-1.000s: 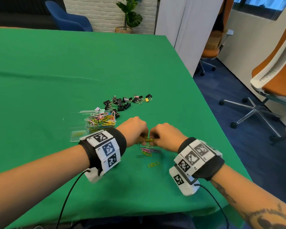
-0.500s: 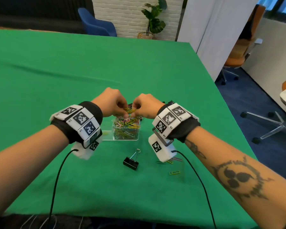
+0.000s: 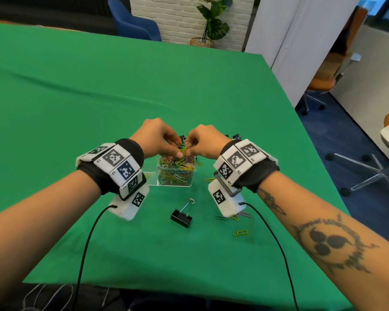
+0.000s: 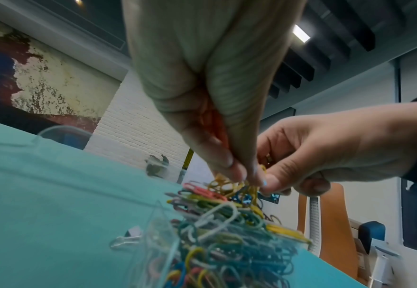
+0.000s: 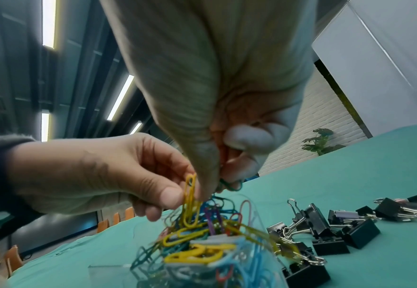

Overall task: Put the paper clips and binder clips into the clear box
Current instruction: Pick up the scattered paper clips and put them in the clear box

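A black binder clip (image 3: 181, 218) and a few paper clips (image 3: 240, 232) remain on the counter (image 3: 76, 97). Beyond, both hands have carried a bunch from there: left hand (image 3: 155, 138) and right hand (image 3: 206, 140) pinch it over the heaped clear box (image 3: 175, 173).

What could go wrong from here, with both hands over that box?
The clear box is already heaped above its rim, so paper clips pinched by the left hand and right hand may slide off. The binder clip pile behind it probably won't fit.
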`<action>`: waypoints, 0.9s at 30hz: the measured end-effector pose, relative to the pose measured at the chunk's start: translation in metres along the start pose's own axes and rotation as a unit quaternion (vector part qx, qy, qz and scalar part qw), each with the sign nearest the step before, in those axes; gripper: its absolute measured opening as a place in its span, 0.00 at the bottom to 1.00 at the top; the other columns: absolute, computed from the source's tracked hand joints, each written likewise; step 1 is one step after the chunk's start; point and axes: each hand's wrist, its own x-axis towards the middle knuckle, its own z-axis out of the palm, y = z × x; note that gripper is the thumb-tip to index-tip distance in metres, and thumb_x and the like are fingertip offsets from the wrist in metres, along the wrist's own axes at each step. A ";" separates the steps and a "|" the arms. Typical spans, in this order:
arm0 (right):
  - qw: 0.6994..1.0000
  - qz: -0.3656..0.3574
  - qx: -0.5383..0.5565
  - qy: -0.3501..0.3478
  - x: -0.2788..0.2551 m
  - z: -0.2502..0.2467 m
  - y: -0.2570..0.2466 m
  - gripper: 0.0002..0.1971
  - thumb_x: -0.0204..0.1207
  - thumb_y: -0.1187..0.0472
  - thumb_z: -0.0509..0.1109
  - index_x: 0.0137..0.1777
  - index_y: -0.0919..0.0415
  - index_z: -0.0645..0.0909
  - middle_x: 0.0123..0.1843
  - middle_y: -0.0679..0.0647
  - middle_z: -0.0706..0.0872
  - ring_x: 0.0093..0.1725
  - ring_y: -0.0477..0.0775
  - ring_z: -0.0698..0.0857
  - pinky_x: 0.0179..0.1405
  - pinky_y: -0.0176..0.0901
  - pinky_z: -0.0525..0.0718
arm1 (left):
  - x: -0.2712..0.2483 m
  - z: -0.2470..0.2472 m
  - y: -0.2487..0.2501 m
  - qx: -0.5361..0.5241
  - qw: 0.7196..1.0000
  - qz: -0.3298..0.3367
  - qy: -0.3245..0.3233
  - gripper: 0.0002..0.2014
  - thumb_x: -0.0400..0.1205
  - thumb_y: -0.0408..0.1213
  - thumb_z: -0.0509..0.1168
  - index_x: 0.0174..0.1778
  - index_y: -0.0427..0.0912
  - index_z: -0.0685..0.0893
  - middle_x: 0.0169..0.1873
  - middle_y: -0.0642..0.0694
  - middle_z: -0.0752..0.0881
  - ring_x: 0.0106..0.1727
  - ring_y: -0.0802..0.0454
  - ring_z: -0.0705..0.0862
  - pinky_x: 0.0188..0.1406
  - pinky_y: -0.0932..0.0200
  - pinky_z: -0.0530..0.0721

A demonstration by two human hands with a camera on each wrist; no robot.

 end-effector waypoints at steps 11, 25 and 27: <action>0.999 -0.010 0.019 0.025 -0.003 -0.004 0.002 0.10 0.71 0.63 0.74 0.50 0.67 0.85 0.40 0.54 0.80 0.43 0.50 0.77 0.42 0.37 0.71 | -0.004 -0.009 -0.006 -0.047 0.998 0.003 0.028 0.12 0.68 0.29 0.77 0.46 0.31 0.88 0.27 0.46 0.87 0.19 0.66 0.83 0.25 0.75 0.83; 0.991 -0.040 0.112 0.062 -0.003 -0.014 0.000 0.12 0.69 0.65 0.76 0.52 0.67 0.85 0.41 0.55 0.84 0.39 0.46 0.81 0.24 0.16 0.72 | -0.009 -0.012 -0.005 -0.017 0.997 0.026 0.066 0.06 0.70 0.27 0.75 0.42 0.36 0.88 0.26 0.45 0.86 0.17 0.68 0.81 0.19 0.77 0.77; 0.984 -0.026 0.144 0.105 -0.012 -0.023 0.014 0.10 0.70 0.64 0.75 0.50 0.66 0.85 0.40 0.54 0.84 0.34 0.45 0.80 0.25 0.17 0.73 | -0.011 -0.015 -0.003 -0.012 0.995 0.040 0.091 0.08 0.69 0.30 0.76 0.43 0.35 0.88 0.29 0.46 0.86 0.17 0.69 0.80 0.20 0.79 0.75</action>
